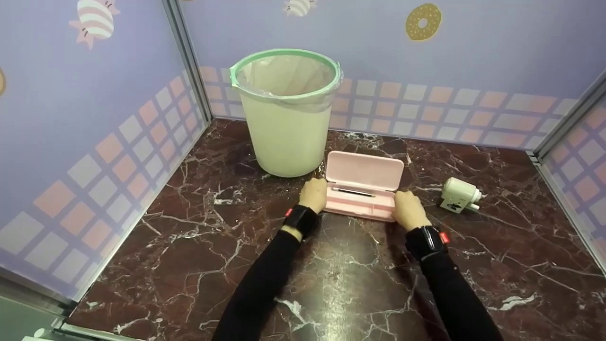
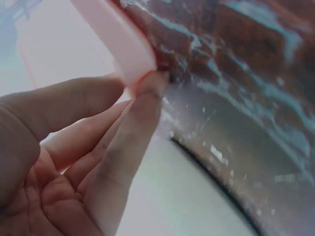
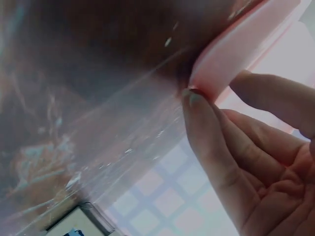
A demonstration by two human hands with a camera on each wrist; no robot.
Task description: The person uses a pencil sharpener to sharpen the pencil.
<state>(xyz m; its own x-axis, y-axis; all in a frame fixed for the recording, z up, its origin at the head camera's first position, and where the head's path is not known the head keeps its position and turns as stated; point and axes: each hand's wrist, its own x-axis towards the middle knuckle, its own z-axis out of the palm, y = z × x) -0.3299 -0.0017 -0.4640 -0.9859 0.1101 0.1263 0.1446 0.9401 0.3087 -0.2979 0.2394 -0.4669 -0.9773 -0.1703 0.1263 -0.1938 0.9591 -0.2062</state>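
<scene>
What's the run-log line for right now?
left hand: pinches pink case, left end | right hand: pinches its right end | lid: raised | pen: inside case | bin: behind case, leftward

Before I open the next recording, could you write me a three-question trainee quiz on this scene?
1. True or false: only the left hand holds the open pink rectangular case.
2. What lies inside the case? A) yellow ruler; B) slim, dark pen-like stick; C) red scissors.
3. Fill in: the small cream-coloured device with a dark print sits to the person's ____ of the case.

Key: 1. False; the right hand holds it too. 2. B. 3. Right.
</scene>
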